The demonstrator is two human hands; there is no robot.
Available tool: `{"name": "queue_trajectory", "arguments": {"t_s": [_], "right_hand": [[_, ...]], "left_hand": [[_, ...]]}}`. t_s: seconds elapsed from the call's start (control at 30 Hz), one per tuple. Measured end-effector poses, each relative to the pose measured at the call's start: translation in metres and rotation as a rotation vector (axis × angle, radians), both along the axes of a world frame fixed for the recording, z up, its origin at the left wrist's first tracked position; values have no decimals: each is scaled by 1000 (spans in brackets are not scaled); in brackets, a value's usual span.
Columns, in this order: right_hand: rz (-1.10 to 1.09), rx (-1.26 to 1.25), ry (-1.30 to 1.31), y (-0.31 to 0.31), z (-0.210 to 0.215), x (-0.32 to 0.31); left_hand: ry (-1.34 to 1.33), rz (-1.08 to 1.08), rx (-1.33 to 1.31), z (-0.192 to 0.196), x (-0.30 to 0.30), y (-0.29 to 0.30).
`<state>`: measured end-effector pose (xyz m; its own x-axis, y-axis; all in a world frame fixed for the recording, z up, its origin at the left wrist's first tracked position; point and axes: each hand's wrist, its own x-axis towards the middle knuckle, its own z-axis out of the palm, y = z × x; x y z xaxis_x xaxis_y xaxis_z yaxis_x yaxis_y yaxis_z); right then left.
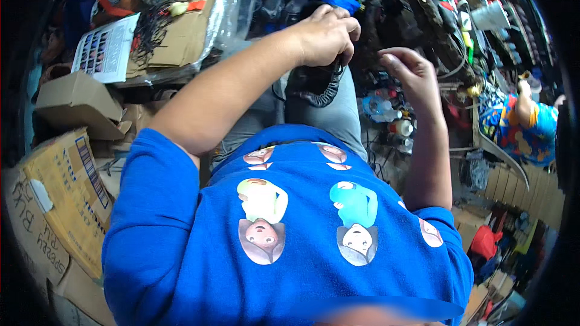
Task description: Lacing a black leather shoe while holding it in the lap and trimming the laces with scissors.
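One shirt [308, 223] fronts two hands [328, 35] [412, 71], the left holding one coiled cord [329, 95].

- We count one left hand [328, 37], one right hand [415, 75], upper half.
- One coiled black cord [326, 97], upper centre.
- One white printed sheet [106, 49], upper left.

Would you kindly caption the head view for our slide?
A coiled dark cord hangs below the left hand; right hand apart.

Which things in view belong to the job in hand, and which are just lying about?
In the job:
dark coiled cord, hanging at the left hand
right hand, raised nearby; whether it holds anything is unclear

Apparently just lying about:
open cardboard box
printed sheet
yellow carton
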<state>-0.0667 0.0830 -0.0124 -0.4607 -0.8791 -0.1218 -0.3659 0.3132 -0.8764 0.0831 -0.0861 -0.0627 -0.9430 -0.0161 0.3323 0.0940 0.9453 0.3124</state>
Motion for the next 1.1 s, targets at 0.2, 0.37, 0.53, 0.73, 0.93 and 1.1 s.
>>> {"name": "queue_trajectory", "arguments": {"t_s": [0.2, 0.37, 0.53, 0.73, 0.93, 1.1], "right_hand": [[162, -13, 379, 19, -66, -3], [290, 26, 455, 15, -84, 3], [249, 68, 489, 11, -104, 7], [335, 50, 651, 31, -101, -7], [364, 240, 903, 25, -96, 12], [497, 215, 927, 35, -105, -7]], "left_hand": [[-196, 16, 624, -75, -12, 17], [-347, 20, 635, -78, -21, 6], [-364, 171, 591, -75, -29, 10], [-427, 224, 363, -68, -38, 12], [-502, 152, 226, -68, -48, 11], [-492, 98, 470, -78, -37, 1]]}}
